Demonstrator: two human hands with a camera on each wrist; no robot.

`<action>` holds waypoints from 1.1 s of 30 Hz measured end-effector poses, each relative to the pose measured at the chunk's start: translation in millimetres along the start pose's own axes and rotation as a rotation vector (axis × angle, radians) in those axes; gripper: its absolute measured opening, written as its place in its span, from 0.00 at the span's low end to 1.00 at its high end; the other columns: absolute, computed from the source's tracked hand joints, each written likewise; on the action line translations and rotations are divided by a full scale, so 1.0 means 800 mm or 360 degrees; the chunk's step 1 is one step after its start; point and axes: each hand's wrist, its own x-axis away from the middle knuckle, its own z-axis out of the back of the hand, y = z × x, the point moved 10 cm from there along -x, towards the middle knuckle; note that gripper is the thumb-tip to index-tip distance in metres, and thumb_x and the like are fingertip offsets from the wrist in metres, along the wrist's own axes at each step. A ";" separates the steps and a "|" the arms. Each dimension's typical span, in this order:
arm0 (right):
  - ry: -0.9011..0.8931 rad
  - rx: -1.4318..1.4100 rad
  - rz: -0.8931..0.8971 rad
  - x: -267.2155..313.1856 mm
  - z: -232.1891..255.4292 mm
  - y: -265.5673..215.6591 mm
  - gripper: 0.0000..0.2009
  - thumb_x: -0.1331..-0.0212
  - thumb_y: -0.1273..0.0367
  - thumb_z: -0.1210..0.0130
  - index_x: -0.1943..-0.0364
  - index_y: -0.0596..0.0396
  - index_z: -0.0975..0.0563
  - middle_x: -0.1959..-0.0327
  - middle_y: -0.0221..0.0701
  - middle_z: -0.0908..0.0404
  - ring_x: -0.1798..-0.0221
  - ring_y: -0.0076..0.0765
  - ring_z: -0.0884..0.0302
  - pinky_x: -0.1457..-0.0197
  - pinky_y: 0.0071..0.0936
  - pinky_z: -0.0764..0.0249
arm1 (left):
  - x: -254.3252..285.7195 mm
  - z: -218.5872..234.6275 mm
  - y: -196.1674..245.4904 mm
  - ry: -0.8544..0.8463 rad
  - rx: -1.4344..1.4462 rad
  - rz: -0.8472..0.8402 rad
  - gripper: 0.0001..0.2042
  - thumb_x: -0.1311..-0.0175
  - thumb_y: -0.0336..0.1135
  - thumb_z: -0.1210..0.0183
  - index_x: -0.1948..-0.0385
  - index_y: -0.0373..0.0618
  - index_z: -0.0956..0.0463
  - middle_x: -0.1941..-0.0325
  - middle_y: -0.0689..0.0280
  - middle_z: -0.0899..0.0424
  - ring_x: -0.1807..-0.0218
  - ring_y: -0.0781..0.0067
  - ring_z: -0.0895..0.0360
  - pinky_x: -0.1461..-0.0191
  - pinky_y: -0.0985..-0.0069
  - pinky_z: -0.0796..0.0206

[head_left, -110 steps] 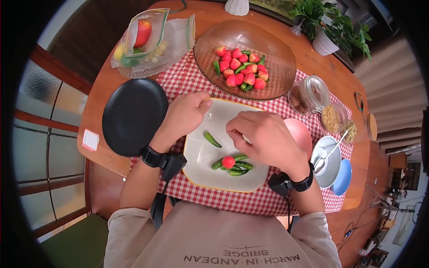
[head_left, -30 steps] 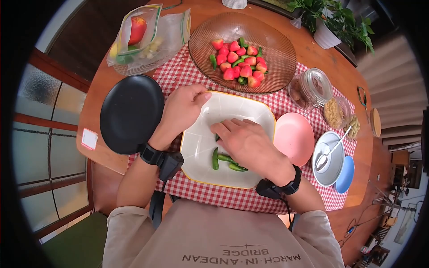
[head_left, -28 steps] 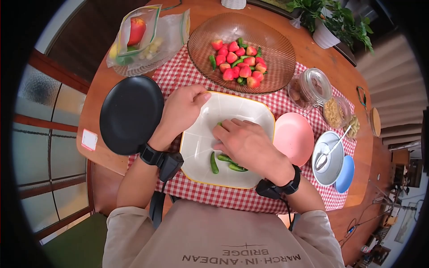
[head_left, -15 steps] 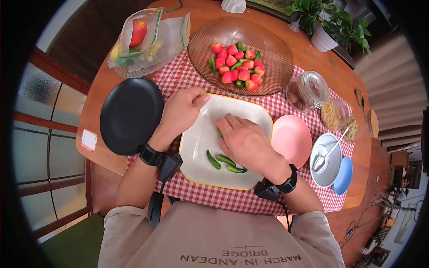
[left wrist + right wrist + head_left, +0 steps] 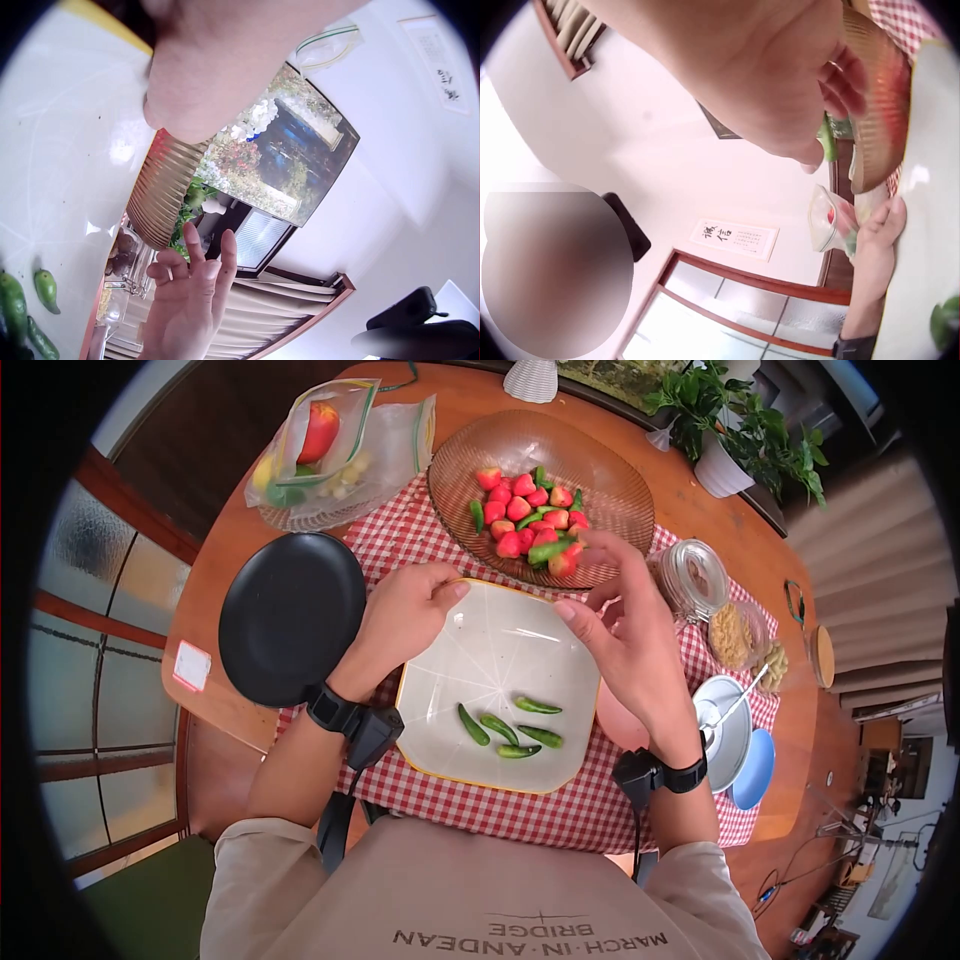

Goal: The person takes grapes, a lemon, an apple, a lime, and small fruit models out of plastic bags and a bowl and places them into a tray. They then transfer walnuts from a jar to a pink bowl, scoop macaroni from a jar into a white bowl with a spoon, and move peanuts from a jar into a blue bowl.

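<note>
at the far left edge of the white plate (image 5: 450, 670), the left hand (image 5: 405, 615) grips the rim, thumb on the upper side. above the plate's far right corner, the right hand (image 5: 628, 630) is raised and released: fingers spread, thumb well apart from the forefinger. a single pepper (image 5: 549, 551), green, shows just beside its fingertips, over the near side of the brown glass bowl (image 5: 520, 440); whether it touches the fingers or rests on the contents, cannot tell.

five green peppers (image 5: 518, 751) lie on the near half of the white plate, four grouped together and one slightly farther from the person. the glass bowl, directly beyond the plate, holds red fruits (image 5: 518, 508) mixed with other peppers.

a red-and-white checked cloth (image 5: 450, 810) covers part of the wooden bench (image 5: 215, 590) and runs under the white plate. to the left stands a black plate (image 5: 292, 618), with plastic bags (image 5: 395, 440) of produce beyond. to the right: a pink plate (image 5: 618, 722), partly hidden by the right arm; a clip-top jar (image 5: 700, 575); a grey bowl (image 5: 733, 762) holding a spoon (image 5: 742, 698); and a blue plate (image 5: 752, 775) beside it.
</note>
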 end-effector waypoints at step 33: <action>0.0246 0.0351 0.0309 0.012 0.000 -0.021 0.23 0.39 0.75 0.39 0.38 0.55 0.23 0.54 0.40 0.16 0.58 0.47 0.15 0.55 0.38 0.19 | 0.001 0.002 0.005 0.0000 -0.0101 -0.0034 0.11 0.30 0.39 0.40 0.62 0.40 0.18 0.73 0.52 0.18 0.68 0.51 0.19 0.61 0.59 0.31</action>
